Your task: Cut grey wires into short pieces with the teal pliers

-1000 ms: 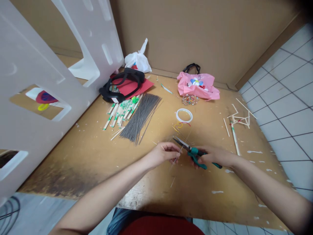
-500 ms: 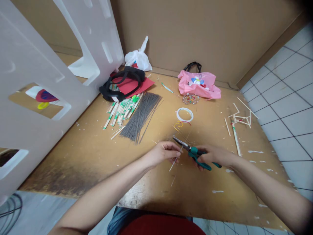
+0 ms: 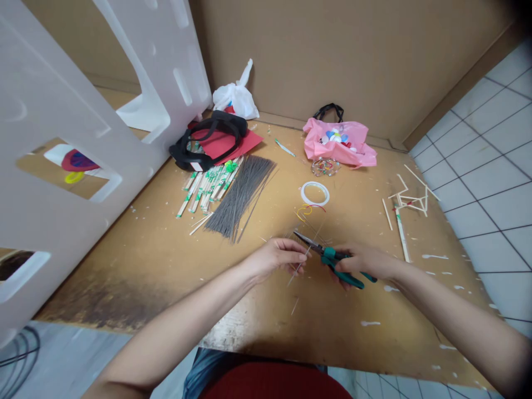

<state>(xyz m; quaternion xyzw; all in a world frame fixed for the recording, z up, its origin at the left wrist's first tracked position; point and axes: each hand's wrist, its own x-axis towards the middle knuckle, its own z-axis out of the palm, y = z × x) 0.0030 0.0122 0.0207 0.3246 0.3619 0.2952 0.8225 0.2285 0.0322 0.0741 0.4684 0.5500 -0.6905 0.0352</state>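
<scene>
Between the thumb and fingers of my left hand point(image 3: 286, 256) is a thin straight wire point(image 3: 295, 274), slanting up to the right. My right hand point(image 3: 361, 262) grips long-nose pliers point(image 3: 344, 275) with green handles. Their dark jaws point up and left and cross the wire just past my left fingertips; whether they bite on it I cannot tell. Several loose wire pieces lie on the table around the jaws. One short wire piece point(image 3: 295, 306) rests nearer to me. Beyond my hands are yellow and red wire bits point(image 3: 305, 212).
A bundle of grey wires point(image 3: 241, 199) lies left, by wrapped chopsticks point(image 3: 195, 194) and a black headset strap point(image 3: 210, 141). A tape roll point(image 3: 315, 193) and pink bag point(image 3: 339, 144) are farther back. A stick frame point(image 3: 411, 200) sits right; a white plastic panel point(image 3: 166, 50) stands left.
The plier handles have spread slightly, the lower one shifting down and right. My left hand keeps its hold on the wire, and the view has shifted a little.
</scene>
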